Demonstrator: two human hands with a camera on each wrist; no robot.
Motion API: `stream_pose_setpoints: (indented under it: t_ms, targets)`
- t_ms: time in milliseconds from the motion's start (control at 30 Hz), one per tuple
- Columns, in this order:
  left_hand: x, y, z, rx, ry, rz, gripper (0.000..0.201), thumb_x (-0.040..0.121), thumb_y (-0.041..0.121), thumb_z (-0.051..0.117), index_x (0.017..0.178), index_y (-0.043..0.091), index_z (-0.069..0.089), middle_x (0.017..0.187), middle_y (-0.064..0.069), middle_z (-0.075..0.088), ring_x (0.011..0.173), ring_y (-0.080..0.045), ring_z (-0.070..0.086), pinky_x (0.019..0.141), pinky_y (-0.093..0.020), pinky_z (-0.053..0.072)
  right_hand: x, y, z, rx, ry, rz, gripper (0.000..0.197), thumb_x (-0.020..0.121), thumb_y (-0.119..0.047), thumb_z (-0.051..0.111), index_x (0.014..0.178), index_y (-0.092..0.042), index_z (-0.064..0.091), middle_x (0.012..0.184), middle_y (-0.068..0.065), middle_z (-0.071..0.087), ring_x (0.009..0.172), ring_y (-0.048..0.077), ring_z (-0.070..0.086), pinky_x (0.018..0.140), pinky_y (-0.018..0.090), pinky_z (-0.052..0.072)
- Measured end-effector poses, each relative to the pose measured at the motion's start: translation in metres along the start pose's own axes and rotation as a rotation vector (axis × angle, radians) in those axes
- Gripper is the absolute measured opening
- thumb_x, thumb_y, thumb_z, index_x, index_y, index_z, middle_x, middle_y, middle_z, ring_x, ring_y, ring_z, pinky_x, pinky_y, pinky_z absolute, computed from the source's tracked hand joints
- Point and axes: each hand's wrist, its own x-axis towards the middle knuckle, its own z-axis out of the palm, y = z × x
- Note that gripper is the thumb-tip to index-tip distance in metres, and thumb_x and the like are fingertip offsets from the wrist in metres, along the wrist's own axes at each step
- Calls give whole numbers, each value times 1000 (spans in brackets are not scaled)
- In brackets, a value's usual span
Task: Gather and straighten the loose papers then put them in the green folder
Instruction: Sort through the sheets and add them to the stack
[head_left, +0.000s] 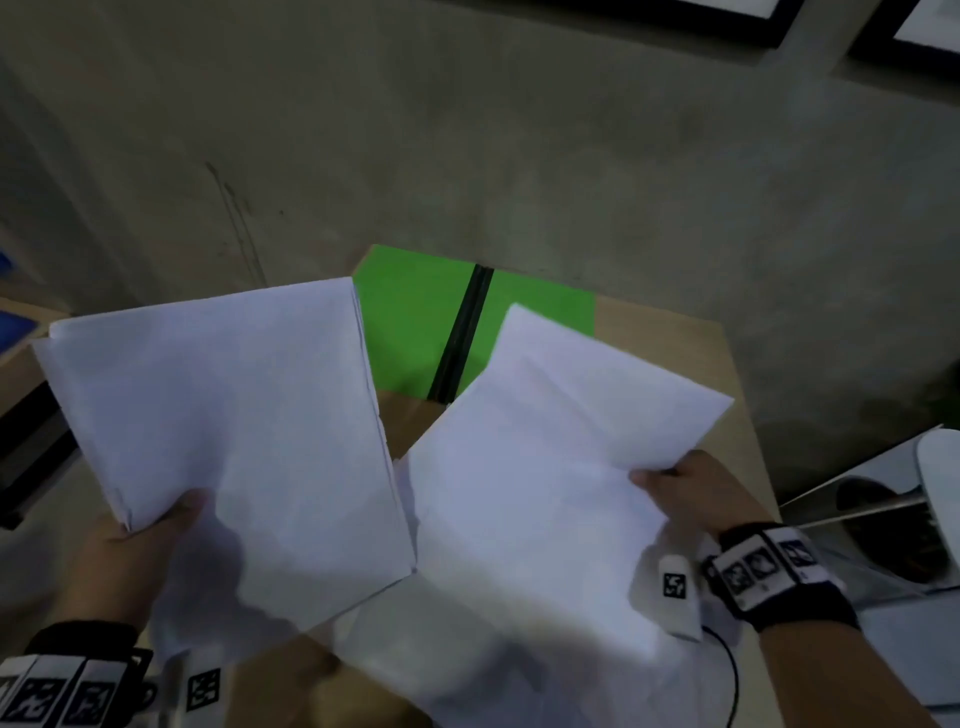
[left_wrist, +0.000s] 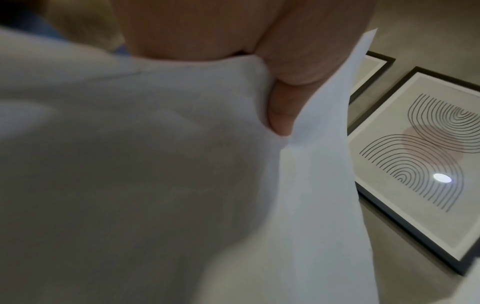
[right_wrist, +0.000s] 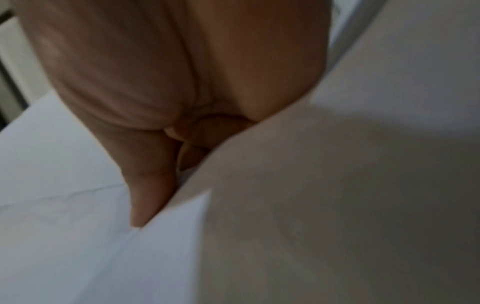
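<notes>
My left hand (head_left: 156, 525) grips a stack of white papers (head_left: 228, 415) by its near left corner, lifted above the table. The thumb (left_wrist: 283, 111) lies on top of those papers (left_wrist: 130, 164) in the left wrist view. My right hand (head_left: 680, 483) pinches a second bunch of white papers (head_left: 540, 467) at its right edge; its thumb (right_wrist: 148, 195) presses on a sheet (right_wrist: 64, 226). The two bunches meet at their near corners. Behind them the green folder (head_left: 415, 322) lies open and flat on the table, its black spine (head_left: 462, 332) between the two green halves.
A wooden table (head_left: 670, 343) carries the folder and ends at a grey wall (head_left: 467, 156). A white object with a dark opening (head_left: 893, 519) stands at the right. Framed line-art prints (left_wrist: 426, 156) hang on the wall.
</notes>
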Motion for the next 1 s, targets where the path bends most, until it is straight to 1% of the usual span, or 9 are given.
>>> stream_pose_setpoints:
  t_ms: [167,267,400,533,700,800,867,933,1000]
  targets:
    - [-174,193,-91,-577,-143,63,31,90,16,62,119,11,55,108,-10,55,103,-21,50,93,-40,40,-23,8,-39,399,154,45,33,80,-24,72,66,5,66,58,15,62,54,23,54,60,34,43]
    - [-186,205,-82,-704,-254,88,15,86,16,67,98,12,60,101,-16,61,96,-23,53,90,-41,40,-29,-1,-35,638,182,52,40,56,-48,77,64,-9,75,62,1,72,59,14,66,58,21,54]
    - [-203,219,-57,-747,-436,87,18,86,8,64,67,10,66,62,-3,68,72,-21,60,73,-28,49,-31,-23,6,763,273,20,21,80,-28,71,71,-8,72,63,-4,74,68,15,70,69,20,56]
    - [-230,249,-40,-810,-589,33,22,65,25,77,79,9,70,65,-1,75,68,-25,68,65,-29,54,-44,-48,61,842,301,42,18,84,-21,69,67,-16,66,56,-8,64,61,17,59,65,30,46]
    - [-247,258,-39,-788,-672,79,30,95,38,50,88,16,69,49,17,69,49,4,65,46,-11,47,-63,-56,91,809,320,59,10,87,-18,66,95,-14,69,90,-8,71,91,14,64,88,32,45]
    - [-248,255,-35,-777,-742,164,55,70,53,74,97,6,68,72,4,78,65,-15,73,53,-20,55,-70,-54,93,758,260,121,33,85,-18,67,54,-21,60,50,-14,58,57,14,53,69,30,41]
    - [-252,251,-32,-820,-751,178,24,83,29,68,91,7,67,79,-3,78,60,-11,73,50,-17,55,-74,-54,94,720,232,158,49,83,-17,69,38,-17,49,38,-3,46,43,19,43,63,33,41]
    - [-258,252,-35,-848,-772,196,13,93,17,55,91,8,65,76,3,78,59,-5,72,51,-13,54,-76,-53,96,704,245,151,34,82,-15,70,55,4,59,56,24,57,53,32,54,72,41,51]
    - [-256,248,-31,-871,-773,265,44,71,44,76,92,6,65,76,4,78,65,-5,72,57,-13,55,-77,-53,95,721,273,128,20,82,-11,70,66,1,65,65,13,69,69,22,64,82,35,51]
